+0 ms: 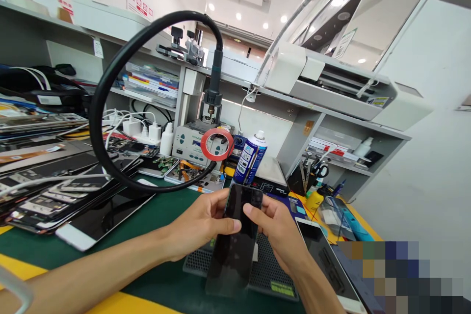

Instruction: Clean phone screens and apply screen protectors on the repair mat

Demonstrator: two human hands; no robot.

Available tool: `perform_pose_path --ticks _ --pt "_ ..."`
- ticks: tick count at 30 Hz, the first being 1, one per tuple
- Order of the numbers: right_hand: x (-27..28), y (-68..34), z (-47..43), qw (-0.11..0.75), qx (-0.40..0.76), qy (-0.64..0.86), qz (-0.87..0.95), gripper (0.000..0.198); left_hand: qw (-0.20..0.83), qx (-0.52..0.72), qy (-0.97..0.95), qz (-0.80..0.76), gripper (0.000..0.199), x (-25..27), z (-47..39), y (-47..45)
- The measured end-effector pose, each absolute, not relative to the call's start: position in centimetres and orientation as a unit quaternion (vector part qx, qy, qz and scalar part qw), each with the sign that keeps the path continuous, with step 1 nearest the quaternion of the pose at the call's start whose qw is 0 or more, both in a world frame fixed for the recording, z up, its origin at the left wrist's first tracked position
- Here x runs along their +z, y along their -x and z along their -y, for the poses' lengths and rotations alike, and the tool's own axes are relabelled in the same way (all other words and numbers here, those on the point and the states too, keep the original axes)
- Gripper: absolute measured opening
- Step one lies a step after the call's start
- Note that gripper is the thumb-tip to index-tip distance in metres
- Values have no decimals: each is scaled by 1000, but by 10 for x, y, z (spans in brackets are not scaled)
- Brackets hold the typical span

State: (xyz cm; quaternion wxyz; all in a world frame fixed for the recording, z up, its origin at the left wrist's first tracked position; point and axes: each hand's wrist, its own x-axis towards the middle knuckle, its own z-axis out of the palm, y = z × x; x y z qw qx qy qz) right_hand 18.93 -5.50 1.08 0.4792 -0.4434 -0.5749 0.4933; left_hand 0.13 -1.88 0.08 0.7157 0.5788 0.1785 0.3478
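Both hands hold one dark smartphone (234,250) upright over the bench, its black screen towards me. My left hand (209,218) grips its left edge, thumb lying across the glass. On the opposite edge, my right hand (274,221) has its thumb pressed on the screen near the top; the fingers behind are mostly hidden. Below the phone lies a black perforated pad (272,267) with a green label. A blue spray can (250,157) stands just behind the phone's top end.
Stacked phone parts (66,191) and a white-framed phone (106,213) lie left. Another white phone (327,255) lies right. Behind are a grey control box (187,142), a looping black hose (99,93) and a red tape roll (205,144). A shelf carries a white machine (331,83).
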Motion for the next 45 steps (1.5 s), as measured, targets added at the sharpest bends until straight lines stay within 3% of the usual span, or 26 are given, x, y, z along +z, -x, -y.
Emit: perform_pose_path --ticks 6,15,32,45 --pt "-2 -177 52 551 444 464 533 35 692 370 -597 -166 48 -9 19 -7" --pt "-3 -175 53 571 460 437 521 30 719 352 -568 -189 57 -3 25 -6" --pt "6 -187 57 536 515 390 543 31 734 354 -556 -164 56 2 27 -3" --pt "5 -183 53 548 454 459 532 32 704 375 -574 -184 58 -8 25 -7"
